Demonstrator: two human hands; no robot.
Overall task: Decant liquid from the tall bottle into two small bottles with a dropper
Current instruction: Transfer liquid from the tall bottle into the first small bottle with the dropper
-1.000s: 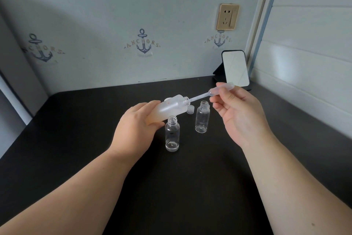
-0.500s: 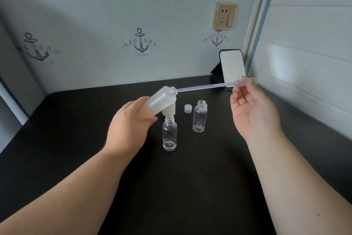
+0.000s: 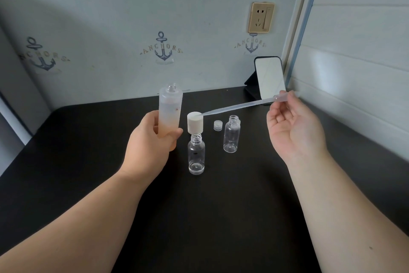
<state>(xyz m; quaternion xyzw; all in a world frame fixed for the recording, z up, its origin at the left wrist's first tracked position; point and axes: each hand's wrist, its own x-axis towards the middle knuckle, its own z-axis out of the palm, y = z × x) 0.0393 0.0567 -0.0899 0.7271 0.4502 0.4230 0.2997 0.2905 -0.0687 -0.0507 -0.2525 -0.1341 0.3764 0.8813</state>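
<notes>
My left hand (image 3: 147, 140) grips the tall frosted bottle (image 3: 170, 109) round its lower half, nearly upright, its mouth open and pale orange liquid in the bottom. My right hand (image 3: 292, 126) pinches the bulb end of the long clear dropper (image 3: 239, 106) between thumb and fingers. The dropper lies almost level, its tip over the white cap (image 3: 195, 121). Two small clear bottles stand uncapped on the black table (image 3: 210, 206): the near one (image 3: 196, 154) with a little liquid at its bottom, the far one (image 3: 231, 134) to its right.
A small clear screw cap (image 3: 218, 125) lies between the white cap and the far small bottle. A standing mirror (image 3: 269, 78) leans in the back right corner, right behind the dropper bulb. Walls close off the table at the back and right.
The left hand has tipped the tall bottle from a slant to nearly upright. The dropper has come fully out of its mouth and moved right, its tip lower, over the white cap.
</notes>
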